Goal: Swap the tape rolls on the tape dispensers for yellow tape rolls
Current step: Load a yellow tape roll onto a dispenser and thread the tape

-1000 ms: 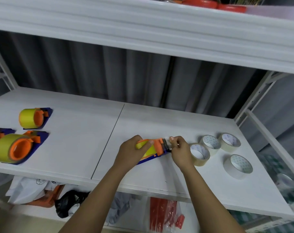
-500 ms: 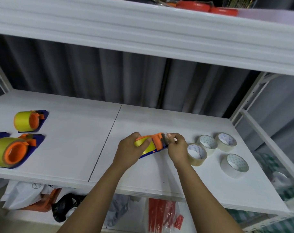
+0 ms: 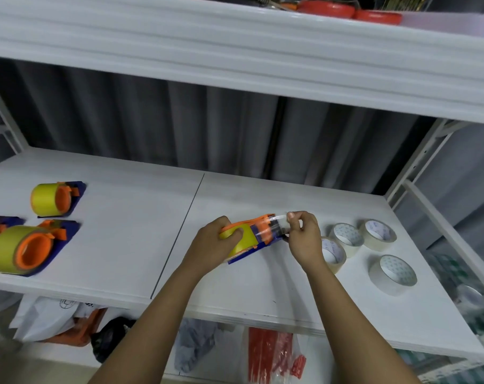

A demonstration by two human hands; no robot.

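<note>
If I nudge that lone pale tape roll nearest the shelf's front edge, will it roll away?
Probably not: the pale tape roll lies flat on the white shelf, so it should slide. It looks hollow, so likely light. Tipped on edge, it could roll.

Materials and finish, as observed.
Dispenser (image 3: 259, 239): orange and blue plastic, smooth; yellow tape roll (image 3: 242, 241) glossy. Shelf board (image 3: 124, 217): matt white. Pale rolls (image 3: 378, 235): paper-lined cores.
</note>
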